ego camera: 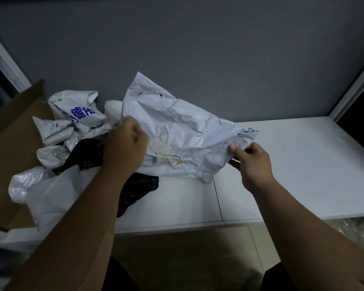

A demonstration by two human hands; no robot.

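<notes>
Two hands hold a crumpled white courier bag (183, 131) stretched above a white table (303, 164). The left hand (126, 141) is closed in a fist round the bag's left edge. The right hand (253, 162) pinches the right corner between thumb and fingers. The bag hangs between them, its lower edge close to the tabletop, and appears to be in the middle of being pulled flat.

Several small holes (161, 95) dot the upper part of the film, and a hard pull could well start a tear there. The right hand's hold takes in only a creased corner, which could slip free and let the bag drop. A black bag (139, 190) lies just under the left forearm near the table's front edge, and a sweep of that arm could knock it to the floor.

A small label (173, 163) with a yellow patch sits low on the held bag, its print too small to read. To the left, more crumpled white bags (55, 131) spill from an open cardboard box (8, 143). One of them (82, 113) carries blue Chinese characters; the first looks like 德, and the rest is lost in folds. A translucent plastic bag (51, 196) lies in front of the heap, with a grey wall (198, 49) behind.
</notes>
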